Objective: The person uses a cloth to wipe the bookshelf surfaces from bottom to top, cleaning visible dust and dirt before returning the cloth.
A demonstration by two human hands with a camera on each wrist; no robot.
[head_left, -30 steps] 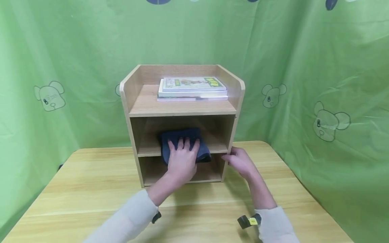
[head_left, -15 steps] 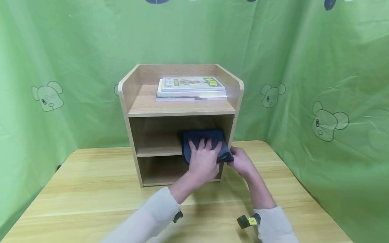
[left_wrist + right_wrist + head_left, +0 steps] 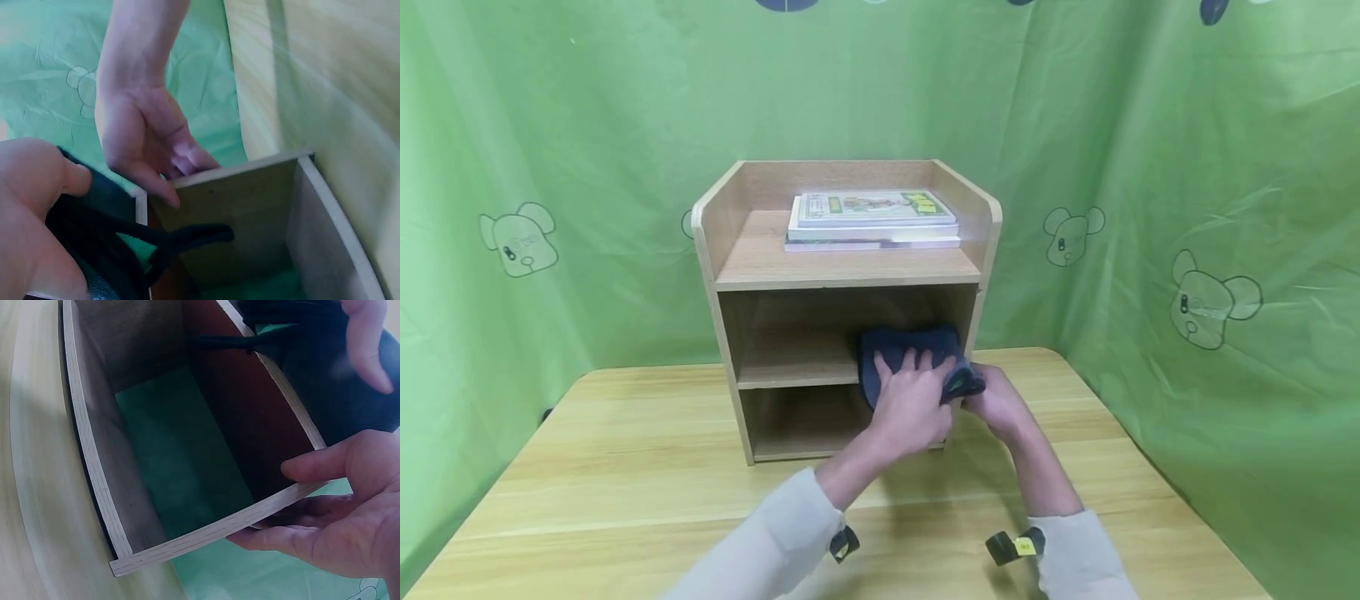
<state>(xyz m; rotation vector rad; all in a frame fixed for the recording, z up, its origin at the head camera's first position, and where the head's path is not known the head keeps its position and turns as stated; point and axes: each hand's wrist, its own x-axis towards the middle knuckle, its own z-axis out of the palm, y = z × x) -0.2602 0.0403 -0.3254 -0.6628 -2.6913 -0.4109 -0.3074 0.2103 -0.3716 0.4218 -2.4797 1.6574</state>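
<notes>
My left hand [image 3: 910, 408] presses a dark blue cloth [image 3: 908, 337] with spread fingers onto the right part of the middle shelf of a small wooden bookshelf [image 3: 850, 277]. The cloth has a black edge, hangs over the shelf's front and is bunched up at the right. In the left wrist view, a black strip [image 3: 200, 234] of it sticks out over the lower compartment. My right hand [image 3: 996, 400] grips the bookshelf's right side panel [image 3: 206, 532] by its front edge, thumb inside and fingers outside. In the head view, its thumb is hidden behind the cloth.
Several books [image 3: 872, 221] lie stacked on the bookshelf's top board. The bookshelf stands on a light wooden table [image 3: 625, 467]. A green curtain [image 3: 625, 100] with animal-head drawings hangs behind and at both sides. Each wrist wears a small black camera [image 3: 1000, 548].
My left hand has slid the cloth to the right along the middle shelf, up to the right panel. The cloth has bunched up at its right edge. My right hand stays on the panel.
</notes>
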